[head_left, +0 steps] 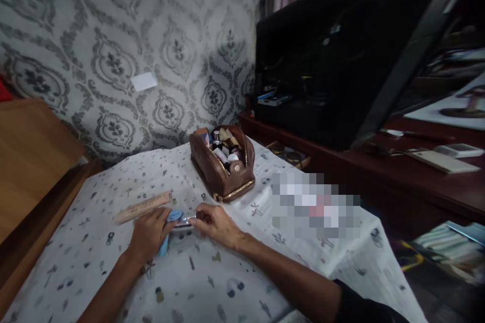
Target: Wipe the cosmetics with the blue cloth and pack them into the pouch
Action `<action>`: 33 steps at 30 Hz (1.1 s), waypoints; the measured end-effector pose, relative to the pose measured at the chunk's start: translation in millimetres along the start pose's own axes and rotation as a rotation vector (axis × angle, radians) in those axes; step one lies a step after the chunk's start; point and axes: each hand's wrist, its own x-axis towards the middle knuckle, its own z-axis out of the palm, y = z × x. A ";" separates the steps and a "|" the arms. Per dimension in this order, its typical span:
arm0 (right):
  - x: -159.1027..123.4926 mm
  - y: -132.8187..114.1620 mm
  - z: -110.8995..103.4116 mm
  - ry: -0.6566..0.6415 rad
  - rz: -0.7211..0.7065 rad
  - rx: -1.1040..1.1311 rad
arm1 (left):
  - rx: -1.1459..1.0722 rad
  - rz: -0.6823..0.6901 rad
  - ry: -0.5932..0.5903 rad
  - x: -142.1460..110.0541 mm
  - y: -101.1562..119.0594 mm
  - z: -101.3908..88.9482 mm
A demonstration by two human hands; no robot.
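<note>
My left hand (149,232) is closed on a light blue cloth (175,215), part of which hangs below the fingers. My right hand (220,224) pinches one end of a small shiny, silvery item (187,220); its exact kind is too small to tell. The cloth meets the item's other end between my hands, low over the table. Just beyond my left hand lies a long, flat beige packet (142,207). A brown leather cosmetic bag (206,171) stands unzipped behind my hands, filled with several small bottles and cosmetics (227,151).
A white patterned cloth covers the table (212,282). A large black television (322,70) stands on a dark red cabinet (261,131) to the right. Near the table's right side is a blurred-out patch. A wooden panel (34,156) borders the left, and a patterned wall (174,50) rises behind.
</note>
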 end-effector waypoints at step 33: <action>5.4 -19.9 -6.0 0.164 -0.069 0.560 | -0.418 -0.419 -0.041 39.5 39.8 -7.6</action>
